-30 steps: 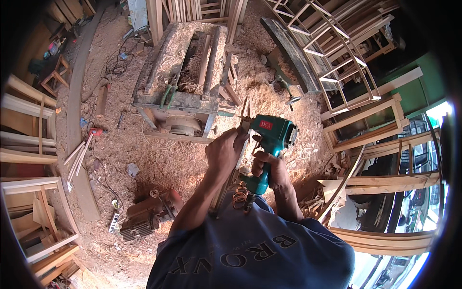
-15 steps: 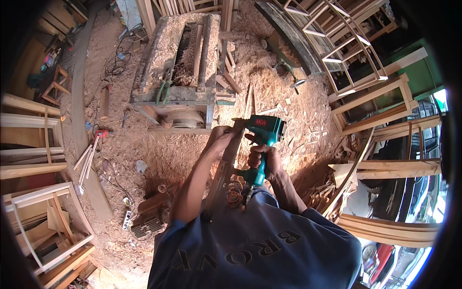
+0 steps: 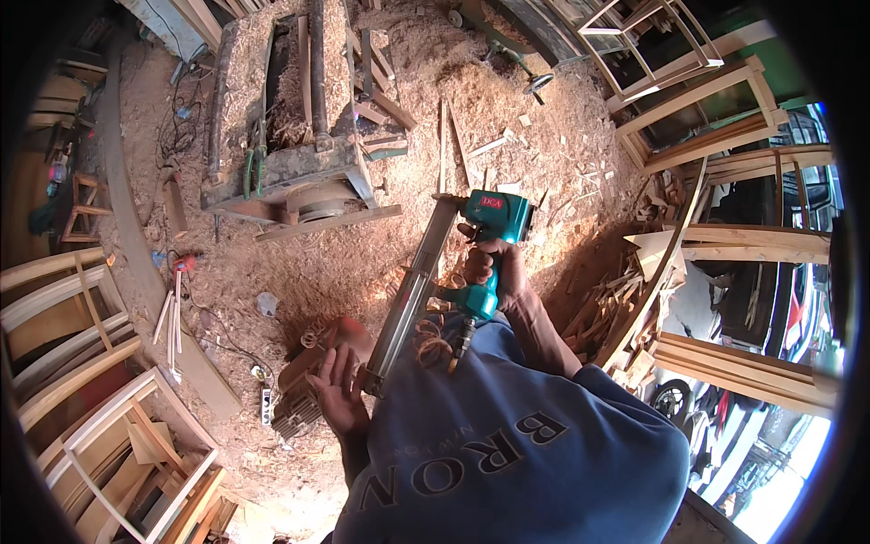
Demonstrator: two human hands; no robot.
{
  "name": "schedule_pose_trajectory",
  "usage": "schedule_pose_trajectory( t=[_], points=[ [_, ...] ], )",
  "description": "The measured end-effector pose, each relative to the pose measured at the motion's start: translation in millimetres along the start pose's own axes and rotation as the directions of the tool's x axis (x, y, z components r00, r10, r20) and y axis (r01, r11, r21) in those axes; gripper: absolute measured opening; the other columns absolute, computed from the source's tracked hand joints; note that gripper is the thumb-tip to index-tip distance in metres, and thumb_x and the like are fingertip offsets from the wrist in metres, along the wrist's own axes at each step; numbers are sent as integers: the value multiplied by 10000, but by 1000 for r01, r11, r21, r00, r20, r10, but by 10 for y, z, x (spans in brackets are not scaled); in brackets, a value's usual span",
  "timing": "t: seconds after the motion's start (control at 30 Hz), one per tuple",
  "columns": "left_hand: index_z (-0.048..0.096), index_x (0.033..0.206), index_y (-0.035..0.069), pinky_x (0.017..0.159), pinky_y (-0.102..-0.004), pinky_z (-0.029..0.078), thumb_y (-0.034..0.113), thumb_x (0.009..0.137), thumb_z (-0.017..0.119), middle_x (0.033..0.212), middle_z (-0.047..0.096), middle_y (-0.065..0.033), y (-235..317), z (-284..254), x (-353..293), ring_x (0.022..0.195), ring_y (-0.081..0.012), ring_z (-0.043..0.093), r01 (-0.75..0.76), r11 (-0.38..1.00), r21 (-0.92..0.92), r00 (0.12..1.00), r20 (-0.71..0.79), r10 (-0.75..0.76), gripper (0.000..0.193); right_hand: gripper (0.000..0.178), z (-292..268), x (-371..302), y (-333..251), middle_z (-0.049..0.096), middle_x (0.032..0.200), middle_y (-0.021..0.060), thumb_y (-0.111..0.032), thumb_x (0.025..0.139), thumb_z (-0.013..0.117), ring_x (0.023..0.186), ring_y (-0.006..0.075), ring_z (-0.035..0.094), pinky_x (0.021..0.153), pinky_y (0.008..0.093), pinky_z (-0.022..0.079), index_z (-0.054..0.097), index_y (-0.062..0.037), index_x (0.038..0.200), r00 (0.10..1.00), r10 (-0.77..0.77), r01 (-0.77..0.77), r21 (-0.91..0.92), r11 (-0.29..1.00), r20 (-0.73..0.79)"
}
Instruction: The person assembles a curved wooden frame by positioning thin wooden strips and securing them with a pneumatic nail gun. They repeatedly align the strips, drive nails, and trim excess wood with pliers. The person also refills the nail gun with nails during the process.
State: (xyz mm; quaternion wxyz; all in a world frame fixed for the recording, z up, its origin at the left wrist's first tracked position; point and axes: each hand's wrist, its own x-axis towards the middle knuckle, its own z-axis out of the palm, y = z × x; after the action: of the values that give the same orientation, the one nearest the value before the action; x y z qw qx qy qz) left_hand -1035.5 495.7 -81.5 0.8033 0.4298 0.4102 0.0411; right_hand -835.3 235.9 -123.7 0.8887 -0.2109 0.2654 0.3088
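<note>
My right hand (image 3: 497, 268) is wrapped round the handle of a teal nail gun (image 3: 500, 216), held up in front of my chest. Its long metal magazine (image 3: 412, 288) slants down to the left, toward my shirt. An air fitting (image 3: 463, 343) sticks out below the handle, beside a loose orange coil (image 3: 433, 341). My left hand (image 3: 341, 392) is open, palm up with fingers spread, beside the magazine's lower end. Nothing lies in that palm; whether it touches the magazine, I cannot tell.
A shaving-covered woodworking machine (image 3: 340, 177) stands ahead to the left. A ribbed motor (image 3: 294, 403) and a power strip (image 3: 265, 406) lie at lower left. Wooden frames (image 3: 159, 399) line the left side; boards (image 3: 743, 367) and offcuts (image 3: 607, 313) lie at right.
My left hand has left the nail gun's front end and dropped toward the magazine's lower end, opening. The magazine is now uncovered. The surroundings have shifted as my head turned.
</note>
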Motion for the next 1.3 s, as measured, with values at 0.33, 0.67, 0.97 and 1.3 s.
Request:
schedule_pose_trajectory(
  t=[0.33,0.67,0.97,1.3],
  points=[
    [466,1380,28,1122,-425,328,561,1021,377,1423,522,-139,-161,1864,1370,1348,-263,435,62,990,-128,944,330,-16,649,233,568,-271,-192,436,602,39,-91,800,522,479,165,423,466,332,387,564,21,1000,944,-331,324,-228,918,10],
    [576,1169,18,847,-349,503,285,1011,543,1103,650,-104,-1340,2799,1654,997,-233,653,-304,904,300,836,540,102,312,368,-165,-938,-1340,723,809,166,-208,774,733,706,284,704,678,392,572,668,6,1066,547,-824,236,-972,-16,147],
    [666,1094,0,805,-325,535,218,949,672,1001,715,-116,-1647,4347,1904,903,-199,675,-739,511,440,564,819,110,262,275,-1511,-1633,-2343,680,803,250,-230,789,667,785,423,676,693,471,532,672,-28,977,362,-900,-201,-963,179,-243],
    [517,1365,99,1041,-439,457,370,772,798,1304,590,-132,-696,9185,1707,1238,-338,540,-863,-155,-481,-505,819,273,710,188,-1926,-1880,-2737,667,711,133,-164,845,638,678,171,653,644,350,509,666,15,896,-12,-901,80,-898,432,-434]
  ],
)
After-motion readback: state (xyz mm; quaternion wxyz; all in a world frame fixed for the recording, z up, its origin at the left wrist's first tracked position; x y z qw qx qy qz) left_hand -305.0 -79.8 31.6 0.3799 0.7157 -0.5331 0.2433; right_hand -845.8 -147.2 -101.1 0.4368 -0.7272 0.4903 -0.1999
